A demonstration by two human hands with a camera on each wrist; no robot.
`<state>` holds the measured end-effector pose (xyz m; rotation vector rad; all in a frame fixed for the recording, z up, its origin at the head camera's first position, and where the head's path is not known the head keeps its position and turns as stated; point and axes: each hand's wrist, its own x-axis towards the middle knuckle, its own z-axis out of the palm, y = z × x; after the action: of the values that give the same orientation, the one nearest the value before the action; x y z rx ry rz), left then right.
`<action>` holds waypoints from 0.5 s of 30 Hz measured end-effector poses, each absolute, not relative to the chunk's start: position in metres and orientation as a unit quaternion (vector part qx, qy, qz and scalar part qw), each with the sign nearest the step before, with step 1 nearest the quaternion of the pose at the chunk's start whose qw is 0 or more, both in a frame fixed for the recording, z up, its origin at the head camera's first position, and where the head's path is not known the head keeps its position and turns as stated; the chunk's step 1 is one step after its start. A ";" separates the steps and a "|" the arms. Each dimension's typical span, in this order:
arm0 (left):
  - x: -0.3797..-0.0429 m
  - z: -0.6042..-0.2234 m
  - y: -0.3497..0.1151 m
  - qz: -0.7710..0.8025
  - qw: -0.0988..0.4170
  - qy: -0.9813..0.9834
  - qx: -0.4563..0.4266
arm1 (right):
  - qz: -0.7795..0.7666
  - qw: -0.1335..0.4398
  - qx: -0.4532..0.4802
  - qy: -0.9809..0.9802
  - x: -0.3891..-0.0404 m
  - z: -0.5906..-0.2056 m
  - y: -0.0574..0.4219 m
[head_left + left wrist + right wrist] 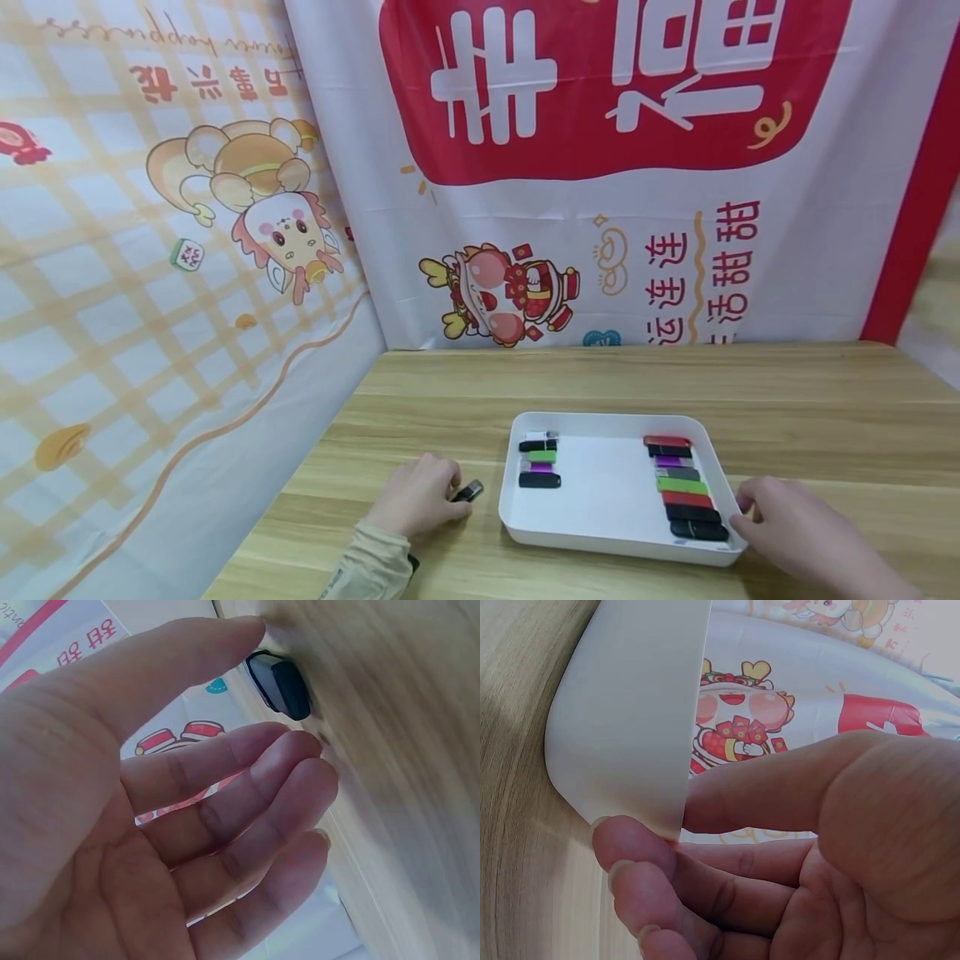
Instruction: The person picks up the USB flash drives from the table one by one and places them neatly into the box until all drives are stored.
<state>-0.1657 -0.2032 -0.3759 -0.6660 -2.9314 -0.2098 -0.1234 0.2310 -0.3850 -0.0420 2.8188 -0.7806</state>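
A black USB stick with a metal end lies on the table left of the tray. My left hand is right at it. In the left wrist view, the stick sits beyond the gap between thumb and index fingertip, and the other fingers are loosely bent. On the right, my right hand holds the near right corner of the white tray. The right wrist view has the thumb over the tray's rim and the fingers against the outer wall.
Inside the tray, a short column of USB sticks lies at the left, and a longer column of USB sticks runs along the right side. The wooden table meets a printed cloth backdrop behind and another on the left.
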 end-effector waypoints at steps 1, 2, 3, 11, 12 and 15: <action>-0.166 -0.376 -0.203 -0.068 0.065 -0.971 -0.221 | -0.265 0.108 -0.015 0.958 -0.123 -0.385 0.231; -0.165 -0.376 -0.203 -0.066 0.067 -0.971 -0.222 | -0.264 0.107 -0.015 0.959 -0.123 -0.385 0.231; -0.165 -0.376 -0.203 -0.064 0.068 -0.970 -0.223 | -0.263 0.107 -0.015 0.959 -0.124 -0.385 0.231; -0.164 -0.375 -0.203 -0.060 0.073 -0.969 -0.228 | -0.261 0.103 -0.014 0.960 -0.123 -0.384 0.229; -0.165 -0.376 -0.203 -0.059 0.074 -0.969 -0.229 | -0.261 0.102 -0.014 0.960 -0.123 -0.384 0.229; -0.166 -0.377 -0.203 -0.056 0.075 -0.968 -0.232 | -0.260 0.102 -0.014 0.960 -0.122 -0.384 0.229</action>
<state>-0.1656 -0.2027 -0.3770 -0.6951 -2.9040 -0.1680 -0.1218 0.2291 -0.3839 -0.0422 2.8354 -0.7669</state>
